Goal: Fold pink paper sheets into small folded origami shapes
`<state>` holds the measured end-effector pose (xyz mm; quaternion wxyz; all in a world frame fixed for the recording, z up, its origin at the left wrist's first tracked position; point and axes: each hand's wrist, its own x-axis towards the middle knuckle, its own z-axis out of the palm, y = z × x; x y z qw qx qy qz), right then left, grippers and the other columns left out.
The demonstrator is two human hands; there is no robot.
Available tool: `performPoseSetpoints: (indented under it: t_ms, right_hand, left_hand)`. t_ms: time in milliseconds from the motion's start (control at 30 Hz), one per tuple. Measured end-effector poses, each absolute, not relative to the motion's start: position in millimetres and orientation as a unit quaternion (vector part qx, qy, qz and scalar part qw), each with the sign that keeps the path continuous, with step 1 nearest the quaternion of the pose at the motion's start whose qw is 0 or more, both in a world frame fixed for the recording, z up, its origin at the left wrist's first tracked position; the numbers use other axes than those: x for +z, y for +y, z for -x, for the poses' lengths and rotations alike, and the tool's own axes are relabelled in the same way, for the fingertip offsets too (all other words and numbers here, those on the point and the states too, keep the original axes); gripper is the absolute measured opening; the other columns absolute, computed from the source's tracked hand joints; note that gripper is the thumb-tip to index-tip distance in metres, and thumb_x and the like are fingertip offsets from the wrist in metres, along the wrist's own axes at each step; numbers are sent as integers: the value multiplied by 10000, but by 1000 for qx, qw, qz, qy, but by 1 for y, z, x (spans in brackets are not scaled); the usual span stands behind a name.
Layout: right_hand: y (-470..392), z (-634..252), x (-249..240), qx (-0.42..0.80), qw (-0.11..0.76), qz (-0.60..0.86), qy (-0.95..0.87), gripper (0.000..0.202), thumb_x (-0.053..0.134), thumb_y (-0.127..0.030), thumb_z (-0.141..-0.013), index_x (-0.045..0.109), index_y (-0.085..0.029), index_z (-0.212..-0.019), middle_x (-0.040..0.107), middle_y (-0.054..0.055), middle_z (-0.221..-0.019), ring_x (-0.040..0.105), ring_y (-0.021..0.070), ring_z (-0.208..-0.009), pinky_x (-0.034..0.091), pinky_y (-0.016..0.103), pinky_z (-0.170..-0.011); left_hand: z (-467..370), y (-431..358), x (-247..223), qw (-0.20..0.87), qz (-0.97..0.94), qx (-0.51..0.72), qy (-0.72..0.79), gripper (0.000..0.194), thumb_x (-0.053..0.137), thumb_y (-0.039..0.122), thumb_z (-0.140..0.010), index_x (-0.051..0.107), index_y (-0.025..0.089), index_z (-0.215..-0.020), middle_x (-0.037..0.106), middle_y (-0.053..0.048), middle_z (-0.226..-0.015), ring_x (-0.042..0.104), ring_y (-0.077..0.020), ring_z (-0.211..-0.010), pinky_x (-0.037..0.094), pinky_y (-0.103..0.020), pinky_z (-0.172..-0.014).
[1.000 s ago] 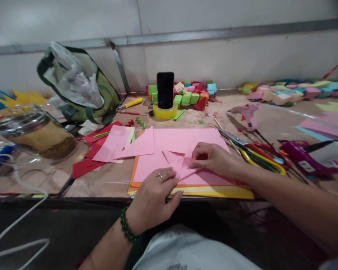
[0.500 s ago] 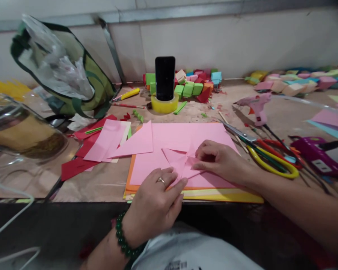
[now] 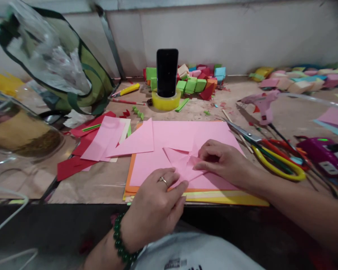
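A folded piece of pink paper [image 3: 183, 162] lies on a stack of coloured sheets, whose top sheet [image 3: 149, 165] is pink too. My right hand [image 3: 224, 161] pinches a raised flap of the folded paper between thumb and fingers. On the paper's near left edge my left hand [image 3: 160, 200] rests with its fingers laid out, holding it down against the stack. A ring and a green bead bracelet [image 3: 121, 240] are on that hand and wrist. The fingertips hide part of the near folds.
Pink paper pieces [image 3: 107, 138] and red scraps [image 3: 73, 167] lie left. Behind, a phone [image 3: 167, 73] stands in a yellow tape roll [image 3: 166, 102] before paper blocks [image 3: 190, 87]. Scissors [image 3: 278, 165], a pink glue gun [image 3: 266, 105] and a purple device [image 3: 323, 155] sit right. A bag [image 3: 86, 75] leans back left.
The camera view has shifted slightly. Both hands keep nearly the same place on the folded pink paper, with the right still pinching its flap.
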<state>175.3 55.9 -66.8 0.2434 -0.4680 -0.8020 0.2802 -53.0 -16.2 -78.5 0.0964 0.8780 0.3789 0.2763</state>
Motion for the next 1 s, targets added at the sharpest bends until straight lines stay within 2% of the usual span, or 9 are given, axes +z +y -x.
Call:
performPoseSetpoints:
  t_ms: [333, 467, 533, 700, 800, 900, 1000]
  right_hand:
    - [56, -175, -64, 283, 231, 466, -806, 297, 690, -412, -770, 553, -186, -634, 556, 16, -748, 518, 135, -640, 413, 264, -573]
    - [56, -175, -66, 276, 230, 466, -808, 286, 694, -392, -772, 553, -181, -641, 546, 12, -744, 513, 131, -638, 408, 263, -578]
    - [56, -175, -66, 271, 230, 467, -810, 268, 692, -393, -773, 569, -181, -666, 546, 13, -751, 511, 131, -640, 408, 262, -576]
    - [56, -176, -63, 260, 234, 473, -808, 210, 692, -362, -770, 604, -177, -723, 556, 20, -772, 519, 138, -655, 427, 269, -589]
    - [56, -179, -58, 276, 235, 477, -801, 139, 662, -310, -792, 638, -177, -824, 595, 33, -840, 556, 137, -696, 455, 263, -617]
    - [56, -181, -53, 299, 222, 488, -790, 167, 681, -287, -764, 642, -180, -887, 623, 36, -873, 577, 134, -703, 472, 252, -609]
    - [57, -182, -53, 316, 219, 491, -781, 191, 690, -291, -752, 627, -178, -893, 623, 36, -866, 580, 136, -707, 486, 256, -619]
  left_hand:
    - [51, -17, -70, 163, -864, 237, 412, 261, 560, 214, -821, 624, 184, -1072, 596, -92, -1080, 510, -242, -1054, 469, -412, -906]
    - [46, -18, -63, 151, -873, 211, 414, 250, 571, 236, -803, 606, 178, -1043, 572, -86, -1223, 481, -260, -1138, 352, -481, -1036]
    - [43, -16, -60, 157, -879, 192, 406, 194, 562, 239, -807, 599, 177, -987, 594, -75, -1203, 496, -249, -1125, 319, -480, -1060]
    - [37, -10, -54, 168, -881, 176, 405, 102, 565, 260, -802, 575, 171, -851, 628, -80, -1038, 534, -241, -991, 411, -436, -932]
    - [34, -8, -53, 170, -880, 180, 406, 169, 563, 263, -801, 587, 170, -940, 624, -72, -964, 524, -241, -932, 439, -420, -855]
    - [33, -8, -53, 163, -880, 182, 407, 309, 557, 280, -811, 578, 168, -1099, 618, -69, -947, 509, -245, -920, 444, -423, -841]
    - [32, -8, -53, 165, -881, 172, 408, 308, 551, 300, -818, 596, 161, -1089, 614, -72, -948, 498, -248, -933, 441, -420, -849]
